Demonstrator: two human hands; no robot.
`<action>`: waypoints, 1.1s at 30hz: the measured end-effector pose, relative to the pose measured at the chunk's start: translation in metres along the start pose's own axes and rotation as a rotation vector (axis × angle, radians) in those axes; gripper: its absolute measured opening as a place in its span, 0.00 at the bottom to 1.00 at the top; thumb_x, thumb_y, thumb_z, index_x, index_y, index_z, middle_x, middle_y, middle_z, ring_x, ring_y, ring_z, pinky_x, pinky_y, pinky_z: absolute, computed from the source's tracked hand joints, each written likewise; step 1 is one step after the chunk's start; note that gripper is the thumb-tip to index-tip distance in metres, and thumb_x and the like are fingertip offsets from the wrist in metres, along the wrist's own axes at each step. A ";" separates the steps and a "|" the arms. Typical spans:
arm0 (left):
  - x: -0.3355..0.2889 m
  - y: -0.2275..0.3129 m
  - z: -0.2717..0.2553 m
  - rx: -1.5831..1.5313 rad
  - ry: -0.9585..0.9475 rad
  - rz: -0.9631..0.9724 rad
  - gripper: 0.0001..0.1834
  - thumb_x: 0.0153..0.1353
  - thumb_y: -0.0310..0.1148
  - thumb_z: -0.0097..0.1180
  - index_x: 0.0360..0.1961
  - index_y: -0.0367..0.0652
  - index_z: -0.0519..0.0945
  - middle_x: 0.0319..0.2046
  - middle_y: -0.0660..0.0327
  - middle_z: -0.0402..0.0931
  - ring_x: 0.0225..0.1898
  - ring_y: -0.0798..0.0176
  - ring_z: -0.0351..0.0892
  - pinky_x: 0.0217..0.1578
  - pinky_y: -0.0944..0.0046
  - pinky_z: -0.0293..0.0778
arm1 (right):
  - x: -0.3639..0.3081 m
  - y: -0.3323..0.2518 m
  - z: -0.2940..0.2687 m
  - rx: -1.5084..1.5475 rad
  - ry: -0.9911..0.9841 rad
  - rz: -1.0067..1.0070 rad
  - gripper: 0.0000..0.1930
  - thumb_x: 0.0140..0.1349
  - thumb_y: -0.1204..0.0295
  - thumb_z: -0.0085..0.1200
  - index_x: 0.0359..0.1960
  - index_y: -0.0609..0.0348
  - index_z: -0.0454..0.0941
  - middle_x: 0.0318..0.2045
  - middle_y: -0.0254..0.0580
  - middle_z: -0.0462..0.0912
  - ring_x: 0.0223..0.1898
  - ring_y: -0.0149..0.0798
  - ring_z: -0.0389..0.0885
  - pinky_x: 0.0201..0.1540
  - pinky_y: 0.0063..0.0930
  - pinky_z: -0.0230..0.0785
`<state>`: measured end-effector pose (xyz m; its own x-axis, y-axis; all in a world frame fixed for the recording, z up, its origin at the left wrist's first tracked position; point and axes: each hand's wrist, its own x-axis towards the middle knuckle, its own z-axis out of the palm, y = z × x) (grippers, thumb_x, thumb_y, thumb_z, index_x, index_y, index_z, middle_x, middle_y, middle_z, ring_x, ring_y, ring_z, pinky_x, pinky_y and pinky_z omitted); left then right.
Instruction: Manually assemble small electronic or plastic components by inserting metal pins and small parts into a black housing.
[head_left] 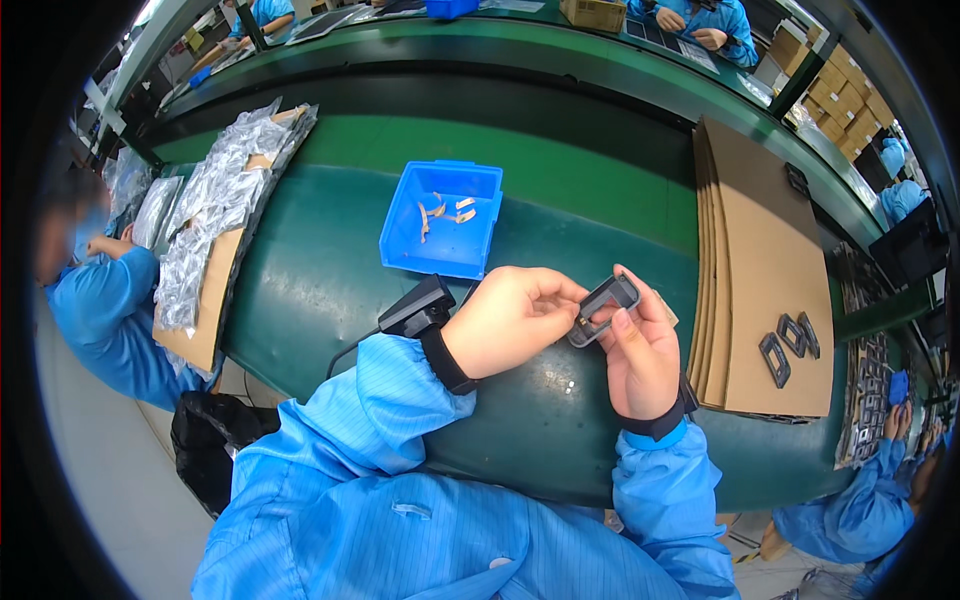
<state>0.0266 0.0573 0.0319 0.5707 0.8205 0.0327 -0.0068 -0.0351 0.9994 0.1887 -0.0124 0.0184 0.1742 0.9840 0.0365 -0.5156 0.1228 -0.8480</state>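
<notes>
In the head view, one blue bin [396,215] stands on the green table [310,270], holding a few pale scraps [465,216], overlapping too much to count surely. Nearer than the bin and to its right, the right hand [642,365] pinches one grey frame [627,290]; the left hand [515,322] has thumb and forefinger together at its edge, gripping or not I cannot tell. Right of the bin, cardboard [755,260] bears four black frames [774,361], three grouped, one apart. Just below the bin, the left wrist partly hides one black device [415,306]. Left of the bin lie plastic bags [215,205].
</notes>
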 end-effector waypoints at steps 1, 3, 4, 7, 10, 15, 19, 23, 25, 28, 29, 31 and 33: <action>0.000 0.001 -0.002 0.001 -0.002 0.000 0.09 0.61 0.23 0.56 0.40 0.32 0.82 0.32 0.57 0.82 0.35 0.73 0.80 0.33 0.70 0.78 | 0.000 0.000 0.004 0.001 0.001 -0.001 0.24 0.67 0.76 0.51 0.63 0.64 0.63 0.41 0.40 0.75 0.42 0.31 0.77 0.46 0.26 0.76; -0.002 0.003 -0.005 0.353 -0.027 -0.012 0.10 0.59 0.24 0.57 0.42 0.33 0.81 0.32 0.59 0.82 0.34 0.72 0.81 0.32 0.70 0.77 | -0.002 -0.002 0.010 0.068 0.055 0.140 0.19 0.71 0.73 0.45 0.63 0.60 0.65 0.42 0.39 0.75 0.44 0.30 0.76 0.43 0.24 0.77; -0.002 0.004 -0.004 0.354 -0.028 -0.012 0.10 0.59 0.24 0.57 0.42 0.33 0.81 0.32 0.59 0.82 0.34 0.72 0.81 0.32 0.70 0.77 | -0.003 -0.002 0.009 0.068 0.055 0.139 0.19 0.71 0.73 0.45 0.63 0.60 0.65 0.42 0.39 0.75 0.44 0.30 0.76 0.43 0.24 0.77; -0.003 0.010 0.001 0.687 0.107 0.244 0.12 0.57 0.26 0.59 0.43 0.36 0.81 0.32 0.61 0.81 0.32 0.70 0.80 0.28 0.70 0.75 | -0.003 0.000 0.000 -0.066 0.042 0.189 0.18 0.73 0.72 0.41 0.62 0.56 0.67 0.40 0.38 0.75 0.40 0.27 0.76 0.36 0.22 0.78; -0.004 0.018 0.006 0.466 0.206 0.283 0.12 0.56 0.27 0.61 0.42 0.38 0.82 0.32 0.60 0.79 0.30 0.70 0.79 0.27 0.70 0.73 | -0.003 -0.001 -0.004 -0.414 -0.115 0.185 0.19 0.70 0.75 0.47 0.62 0.57 0.66 0.36 0.36 0.77 0.34 0.25 0.77 0.33 0.18 0.75; 0.001 0.004 0.000 0.296 0.012 0.190 0.13 0.59 0.25 0.61 0.46 0.38 0.79 0.34 0.60 0.79 0.32 0.71 0.78 0.33 0.71 0.74 | -0.003 0.006 -0.003 -0.363 -0.125 0.077 0.24 0.65 0.76 0.54 0.61 0.59 0.61 0.39 0.37 0.80 0.42 0.27 0.79 0.41 0.18 0.72; 0.002 0.006 0.005 0.113 0.113 0.186 0.09 0.60 0.24 0.61 0.40 0.34 0.76 0.36 0.59 0.80 0.40 0.69 0.81 0.38 0.69 0.78 | 0.000 0.000 -0.010 -0.046 -0.009 0.197 0.14 0.69 0.71 0.50 0.54 0.58 0.69 0.47 0.41 0.81 0.45 0.34 0.82 0.33 0.25 0.80; 0.002 0.002 0.003 0.107 0.107 0.243 0.07 0.59 0.26 0.64 0.33 0.37 0.77 0.30 0.61 0.78 0.34 0.71 0.79 0.33 0.69 0.77 | -0.002 0.007 -0.007 -0.077 0.028 0.159 0.15 0.70 0.68 0.49 0.55 0.58 0.70 0.45 0.43 0.80 0.38 0.38 0.85 0.28 0.22 0.79; -0.001 0.000 0.003 0.121 0.151 0.301 0.07 0.58 0.27 0.64 0.31 0.38 0.77 0.28 0.61 0.77 0.31 0.71 0.78 0.31 0.68 0.76 | -0.004 0.006 0.001 -0.093 0.049 0.073 0.15 0.70 0.67 0.50 0.54 0.59 0.70 0.43 0.42 0.79 0.38 0.37 0.85 0.27 0.20 0.79; 0.000 -0.005 0.006 0.106 0.146 0.331 0.08 0.57 0.27 0.64 0.31 0.39 0.75 0.27 0.61 0.76 0.30 0.70 0.77 0.30 0.68 0.75 | -0.006 0.011 -0.007 -0.185 0.091 0.004 0.14 0.69 0.67 0.51 0.52 0.60 0.72 0.42 0.40 0.78 0.36 0.35 0.84 0.27 0.16 0.77; 0.000 -0.008 0.006 0.089 0.144 0.344 0.08 0.56 0.27 0.64 0.30 0.39 0.75 0.26 0.61 0.76 0.30 0.70 0.77 0.30 0.68 0.75 | -0.006 0.014 -0.009 -0.203 0.109 -0.016 0.13 0.69 0.67 0.51 0.51 0.60 0.72 0.43 0.40 0.78 0.35 0.34 0.84 0.26 0.16 0.77; -0.001 -0.005 0.004 0.165 0.131 0.342 0.09 0.55 0.27 0.63 0.31 0.39 0.74 0.27 0.61 0.76 0.30 0.69 0.77 0.28 0.68 0.74 | -0.008 0.015 -0.012 -0.188 0.092 -0.042 0.12 0.69 0.69 0.51 0.50 0.60 0.72 0.43 0.40 0.78 0.35 0.34 0.84 0.27 0.15 0.77; -0.003 -0.004 0.003 0.105 0.118 0.292 0.08 0.55 0.26 0.62 0.32 0.39 0.73 0.29 0.59 0.76 0.32 0.66 0.78 0.28 0.66 0.73 | -0.005 0.016 -0.013 -0.169 0.067 -0.024 0.11 0.69 0.72 0.50 0.50 0.62 0.71 0.44 0.43 0.79 0.38 0.33 0.84 0.29 0.15 0.78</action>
<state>0.0278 0.0533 0.0277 0.4581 0.8273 0.3252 -0.0676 -0.3324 0.9407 0.1909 -0.0175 -0.0020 0.2429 0.9697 0.0272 -0.3629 0.1168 -0.9245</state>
